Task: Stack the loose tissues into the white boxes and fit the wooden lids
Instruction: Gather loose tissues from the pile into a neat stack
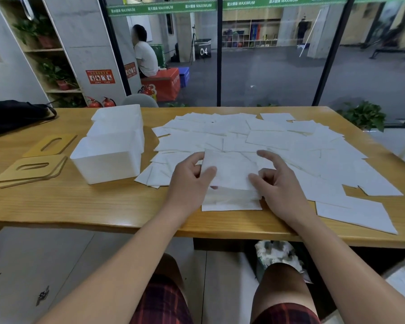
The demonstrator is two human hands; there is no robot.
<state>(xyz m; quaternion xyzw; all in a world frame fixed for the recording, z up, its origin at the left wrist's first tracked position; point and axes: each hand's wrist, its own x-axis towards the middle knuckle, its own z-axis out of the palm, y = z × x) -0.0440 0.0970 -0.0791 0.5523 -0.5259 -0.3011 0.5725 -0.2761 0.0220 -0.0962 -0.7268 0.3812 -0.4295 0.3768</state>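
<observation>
Many loose white tissues (278,141) lie spread over the middle and right of the wooden table (80,202). Near the front edge sits a small stack of tissues (232,197). Above it my left hand (189,181) pinches the left edge of one tissue (229,169), thumb on top. My right hand (276,181) pinches its right edge with curled fingers, forefinger raised. Three white boxes (108,160) stand in a row at the left, open on top. Left of them lie wooden lids with oval slots, a near pile (31,170) and a far one (50,145).
A black bag (14,115) lies at the table's far left corner. A glass wall runs behind the table, with a person seated beyond it. A grey chair back (139,100) shows behind the boxes. A bin with crumpled paper (276,256) stands under the table by my knees.
</observation>
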